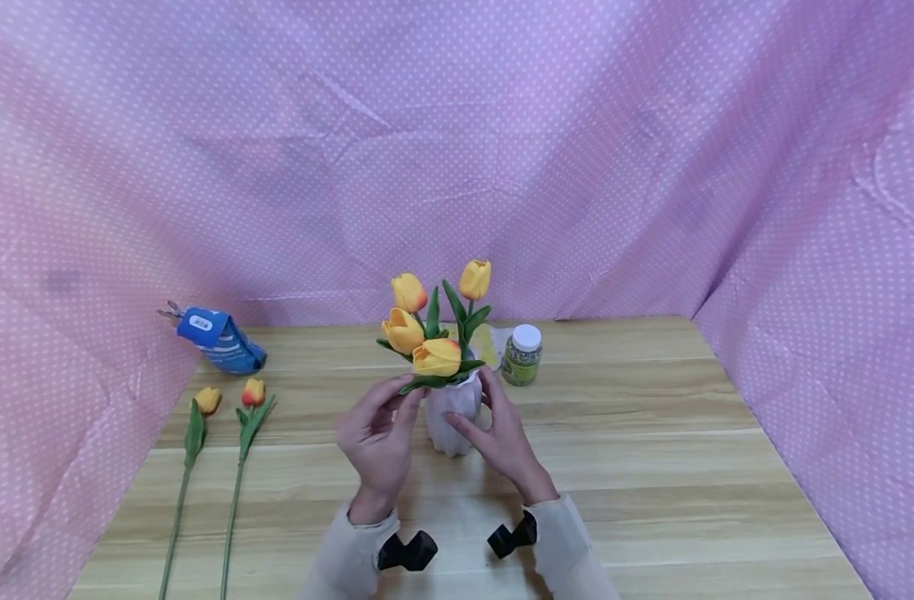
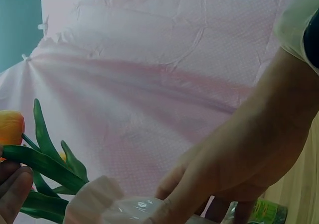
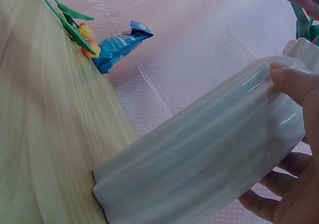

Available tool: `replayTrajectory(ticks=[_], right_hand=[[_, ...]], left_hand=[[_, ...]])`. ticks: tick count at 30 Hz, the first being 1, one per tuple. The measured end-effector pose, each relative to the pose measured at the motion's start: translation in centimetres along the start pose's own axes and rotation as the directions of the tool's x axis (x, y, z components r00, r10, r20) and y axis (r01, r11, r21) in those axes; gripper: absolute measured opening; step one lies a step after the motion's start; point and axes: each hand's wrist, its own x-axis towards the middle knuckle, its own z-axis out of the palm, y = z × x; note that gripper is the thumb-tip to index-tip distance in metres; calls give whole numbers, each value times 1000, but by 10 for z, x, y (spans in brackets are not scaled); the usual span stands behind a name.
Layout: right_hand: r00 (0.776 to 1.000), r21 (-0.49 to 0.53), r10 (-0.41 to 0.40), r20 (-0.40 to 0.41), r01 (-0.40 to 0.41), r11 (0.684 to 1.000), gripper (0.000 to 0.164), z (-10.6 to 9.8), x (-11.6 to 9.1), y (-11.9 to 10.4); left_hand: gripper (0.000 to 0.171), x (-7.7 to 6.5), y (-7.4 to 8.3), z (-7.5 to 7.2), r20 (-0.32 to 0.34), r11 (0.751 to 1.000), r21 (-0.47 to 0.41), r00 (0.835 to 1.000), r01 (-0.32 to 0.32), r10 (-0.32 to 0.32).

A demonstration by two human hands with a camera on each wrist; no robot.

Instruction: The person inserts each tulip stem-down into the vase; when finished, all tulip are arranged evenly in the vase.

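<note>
A white fluted vase [image 1: 454, 417] stands on the table with several yellow-orange artificial tulips in it. My right hand [image 1: 505, 433] grips the vase near its rim, thumb on the front and the other fingers round the far side, as the right wrist view shows up close. Beside the rim, my left hand [image 1: 382, 429] pinches a green tulip leaf [image 2: 42, 165] between thumb and fingers. That leaf hangs below the nearest tulip bloom [image 1: 437, 357]. Inside the vase the stems are hidden.
Two loose tulips [image 1: 237, 475] lie along the table's left side. Behind them stands a blue bag [image 1: 232, 348] with a clip on top. A white-lidded jar [image 1: 521, 357] is right behind the vase. Pink dotted cloth [image 1: 614, 167] walls the table's back and sides.
</note>
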Motion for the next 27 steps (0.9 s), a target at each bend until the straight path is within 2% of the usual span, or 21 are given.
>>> replayTrajectory(ticks=[9, 16, 20, 27], right_hand=[[1000, -12, -1, -9, 1, 1000, 76, 0, 0, 1], [1000, -7, -10, -7, 10, 1000, 75, 0, -1, 1], [1000, -2, -3, 1, 3, 1000, 76, 0, -1, 0], [1000, 6, 25, -2, -25, 1000, 76, 0, -1, 0]], left_hand=[[17, -6, -8, 6, 2, 1000, 11, 1000, 3, -3], [16, -10, -11, 11, 20, 998, 57, 1000, -6, 5], [17, -11, -11, 11, 29, 997, 64, 999, -30, 28], [16, -10, -9, 5, 76, 999, 49, 997, -17, 13]])
